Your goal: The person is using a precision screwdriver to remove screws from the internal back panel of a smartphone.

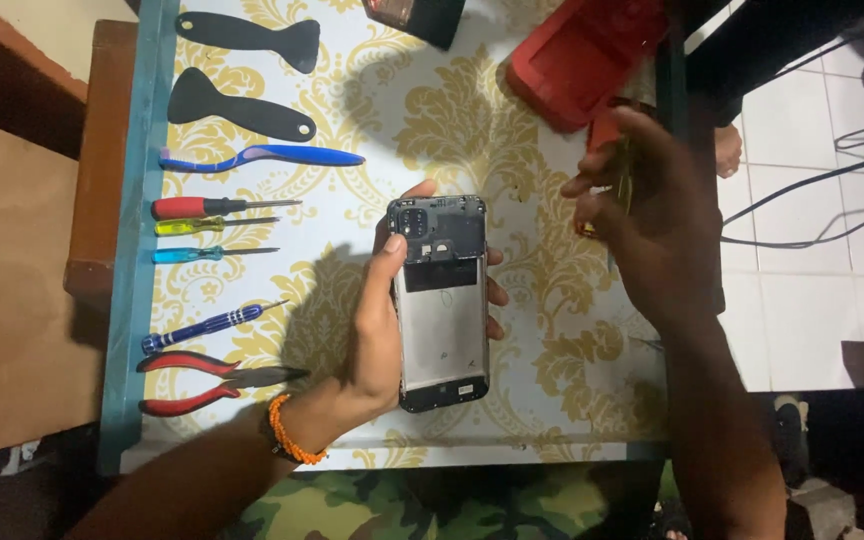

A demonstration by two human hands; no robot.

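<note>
The left hand gripped the opened phone above the table, back cover off; the right hand closed on a small screwdriver. Unscrewing seemed underway; next, its tip needed seating in a screw

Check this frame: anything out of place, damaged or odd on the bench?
One thing: the phone in the left hand has no back cover, so its insides are bare. The tools lie in a tidy row at the left. The right hand is blurred.
</note>
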